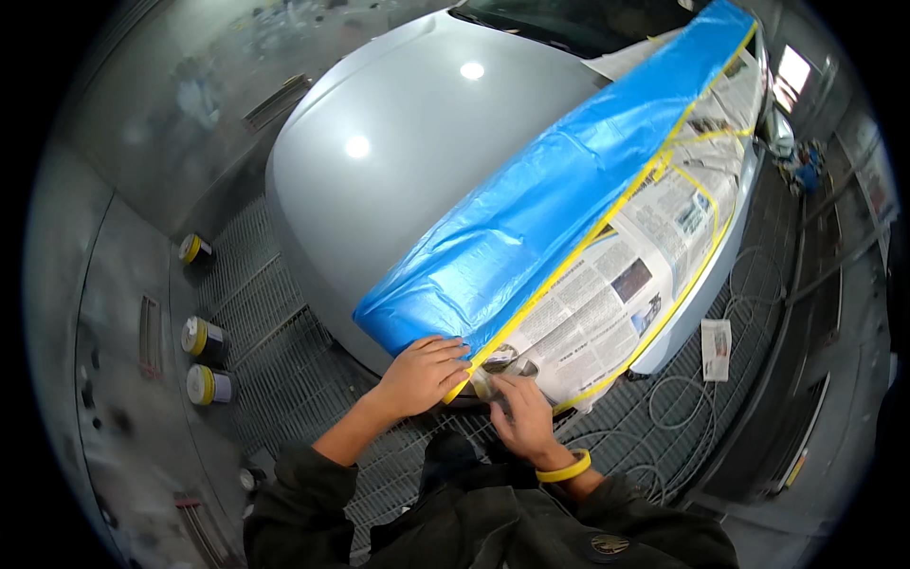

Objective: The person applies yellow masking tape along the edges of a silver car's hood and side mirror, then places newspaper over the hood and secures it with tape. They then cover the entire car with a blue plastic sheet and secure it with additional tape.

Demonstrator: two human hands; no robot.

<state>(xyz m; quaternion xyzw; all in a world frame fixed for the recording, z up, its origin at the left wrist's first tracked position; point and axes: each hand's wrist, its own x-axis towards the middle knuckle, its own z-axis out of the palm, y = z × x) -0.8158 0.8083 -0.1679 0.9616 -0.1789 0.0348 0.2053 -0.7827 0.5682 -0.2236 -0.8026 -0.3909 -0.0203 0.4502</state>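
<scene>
At the front edge of a silver-grey car hood (417, 142), my left hand (424, 375) lies on the lower corner of a long blue plastic masking film (531, 209), fingers stretched out beside the yellow tape edge. My right hand (523, 415) touches the newspaper (592, 318) just right of that tape, its fingers apart and slightly blurred. A yellow ring like a tape roll (565, 467) sits around my right wrist. Yellow masking tape (607, 216) runs along the film's right side where it meets the newspaper.
Several lidded cans (209, 384) stand on the floor grating (270, 284) at the left. A thin hose (682, 403) coils at the lower right, near a loose piece of newspaper (716, 349). The car's windshield (578, 24) is at the far end.
</scene>
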